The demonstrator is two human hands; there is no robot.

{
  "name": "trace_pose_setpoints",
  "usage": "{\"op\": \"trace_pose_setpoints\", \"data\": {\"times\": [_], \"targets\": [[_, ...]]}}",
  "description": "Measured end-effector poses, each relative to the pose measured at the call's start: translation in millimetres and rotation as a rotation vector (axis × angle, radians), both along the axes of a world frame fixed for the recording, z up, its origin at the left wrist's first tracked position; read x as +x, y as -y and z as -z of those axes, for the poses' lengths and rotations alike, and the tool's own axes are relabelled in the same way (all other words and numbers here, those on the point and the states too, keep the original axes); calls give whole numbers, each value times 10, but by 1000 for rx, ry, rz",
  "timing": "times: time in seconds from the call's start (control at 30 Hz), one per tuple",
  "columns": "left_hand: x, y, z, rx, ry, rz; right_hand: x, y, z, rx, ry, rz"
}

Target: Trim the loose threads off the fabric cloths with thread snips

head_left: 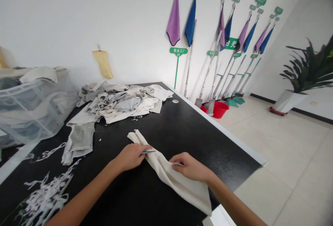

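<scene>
A long cream cloth piece (166, 170) lies slantwise on the black tabletop, folded lengthwise. My left hand (133, 156) is closed on a small blue-handled tool (148, 151) with a pointed metal tip, which rests over the cloth's upper part; its exact kind is hard to make out. Thumb and fingers of my right hand (187, 165) pinch the cloth's right edge near its middle. The wide lower end of the cloth reaches the table's near right edge.
A heap of grey and cream cloth pieces (127, 102) lies at the back. At the left stand a clear plastic bin (33, 111) of cloth and, nearer, a pile of white scraps (48, 196). The table's white edge (221, 128) runs along the right.
</scene>
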State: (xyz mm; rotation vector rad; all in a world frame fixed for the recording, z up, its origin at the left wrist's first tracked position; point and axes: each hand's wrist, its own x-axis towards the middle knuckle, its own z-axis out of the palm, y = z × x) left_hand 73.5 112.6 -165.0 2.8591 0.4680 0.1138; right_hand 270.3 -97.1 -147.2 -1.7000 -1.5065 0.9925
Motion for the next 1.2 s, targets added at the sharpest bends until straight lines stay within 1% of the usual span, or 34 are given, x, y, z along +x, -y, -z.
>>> {"op": "trace_pose_setpoints", "data": {"times": [0.1, 0.17, 0.3, 0.37, 0.43, 0.5, 0.53, 0.6, 0.67, 0.73, 0.8, 0.87, 0.93, 1.0, 1.03, 1.1, 1.2], "targets": [[-25, -53, 64, 81, 42, 17, 48, 47, 109, -17, -71, 90], [-130, -79, 94, 143, 88, 18, 107, 69, 162, -21, -133, 184], [-506, -39, 145, 255, 175, 31, 271, 89, 214, -31, -255, 406], [-693, 43, 159, 304, 195, 53, 341, 70, 237, -42, -259, 443], [-821, 152, 161, 358, 173, 98, 379, 23, 277, -59, -193, 391], [-882, 266, 153, 395, 98, 140, 380, -41, 326, -50, -66, 336], [-895, 316, 147, 399, 44, 147, 369, -69, 348, -33, 12, 332], [-910, 394, 138, 382, -60, 130, 334, -100, 370, 13, 162, 374], [-936, 432, 143, 357, -143, 101, 285, -76, 355, 64, 290, 435], [-988, 431, 166, 340, -182, 74, 210, 7, 302, 144, 412, 465], [-1060, 402, 201, 340, -177, 44, 87, 136, 230, 255, 540, 450], [-1133, 362, 237, 346, -154, 13, -88, 283, 168, 353, 654, 374], [-1194, 327, 267, 341, -140, -10, -286, 414, 145, 406, 724, 261], [-1237, 301, 289, 329, -143, -28, -457, 501, 184, 410, 757, 163], [-1252, 291, 298, 322, -144, -39, -514, 525, 225, 402, 766, 136], [-1272, 278, 309, 306, -148, -62, -555, 536, 335, 396, 789, 133], [-1281, 259, 315, 284, -145, -102, -465, 513, 482, 445, 850, 162]]}}
